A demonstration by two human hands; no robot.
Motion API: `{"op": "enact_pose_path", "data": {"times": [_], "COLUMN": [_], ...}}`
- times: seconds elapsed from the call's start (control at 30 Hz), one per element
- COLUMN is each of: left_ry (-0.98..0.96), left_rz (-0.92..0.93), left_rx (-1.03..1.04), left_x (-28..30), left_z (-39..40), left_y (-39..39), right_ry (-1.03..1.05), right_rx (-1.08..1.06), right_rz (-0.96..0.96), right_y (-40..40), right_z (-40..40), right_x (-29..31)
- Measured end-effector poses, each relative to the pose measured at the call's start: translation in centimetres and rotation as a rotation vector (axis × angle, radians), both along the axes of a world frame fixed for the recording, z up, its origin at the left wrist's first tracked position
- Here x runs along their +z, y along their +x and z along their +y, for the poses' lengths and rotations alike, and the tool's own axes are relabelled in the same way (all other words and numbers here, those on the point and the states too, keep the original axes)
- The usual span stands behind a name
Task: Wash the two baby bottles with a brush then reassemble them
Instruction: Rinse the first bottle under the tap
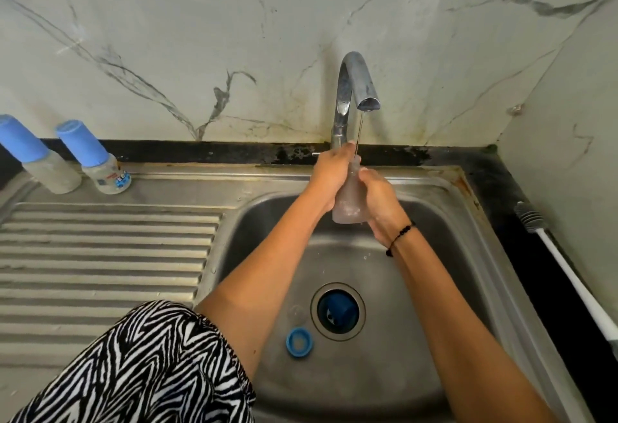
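Observation:
A clear, open baby bottle stands upright under the tap, where a thin stream of water falls into its neck. My left hand grips its left side and my right hand grips its right side, both over the sink basin. A blue screw ring lies on the basin floor. A blue cap sits in the drain. The bottle brush, grey head and white handle, lies on the dark counter at the right.
Two capped baby bottles with blue lids, one at the far left and one beside it, stand at the back of the ribbed steel drainboard. A marble-patterned wall rises behind the sink and at the right.

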State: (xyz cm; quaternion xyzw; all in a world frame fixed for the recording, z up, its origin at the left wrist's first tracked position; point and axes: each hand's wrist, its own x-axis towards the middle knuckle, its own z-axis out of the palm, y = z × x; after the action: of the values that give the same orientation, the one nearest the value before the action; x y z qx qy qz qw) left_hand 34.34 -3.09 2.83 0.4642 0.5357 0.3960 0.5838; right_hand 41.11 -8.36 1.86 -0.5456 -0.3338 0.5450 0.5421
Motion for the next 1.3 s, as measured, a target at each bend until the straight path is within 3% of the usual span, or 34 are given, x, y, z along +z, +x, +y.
{"op": "enact_pose_path", "data": {"times": [0.1,0.23,0.4,0.47,0.63,0.77,0.97,1.1,1.17,1.3], "left_ry": [0.153,0.26,0.627,0.675,0.362,0.198,-0.201,-0.164,-0.076,0.124], "left_rz": [0.227,0.193,0.481,0.467,0.33,0.246,-0.144,-0.197,-0.114,0.069], "left_rx": [0.037,0.046,0.075,0.131,0.229,0.168,0.035,0.114,0.183,0.19], "left_x": [-0.6,0.6,-1.3,-1.9,-0.3,0.4,2.2,1.9,0.8,0.2], "left_z": [-0.5,-1.7,-4.8,-5.7,-3.9,-2.9,-1.0,-1.2,-0.6,-1.2], "left_y": [0.2,1.0,1.7,1.8,1.3,0.7,0.0,0.1,0.1,0.6], "right_ry": [0.006,0.036,0.115,0.122,0.1,0.105,0.066,0.111,0.2,0.157], "right_rx": [-0.046,-0.091,-0.14,-0.164,-0.146,-0.113,-0.074,-0.177,-0.168,-0.206], "right_rz": [-0.063,0.075,0.197,0.178,0.126,0.059,0.051,-0.208,-0.333,-0.21], "right_y": [-0.6,-0.5,0.7,0.8,-0.6,-0.5,0.2,-0.4,-1.2,-1.9], "right_z": [0.8,1.6,3.5,3.7,2.6,2.4,2.1,2.6,2.4,2.4], "right_x": [-0.2,-0.6,0.5,1.1,0.8,1.2,1.1,1.1,0.6,-0.2]}}
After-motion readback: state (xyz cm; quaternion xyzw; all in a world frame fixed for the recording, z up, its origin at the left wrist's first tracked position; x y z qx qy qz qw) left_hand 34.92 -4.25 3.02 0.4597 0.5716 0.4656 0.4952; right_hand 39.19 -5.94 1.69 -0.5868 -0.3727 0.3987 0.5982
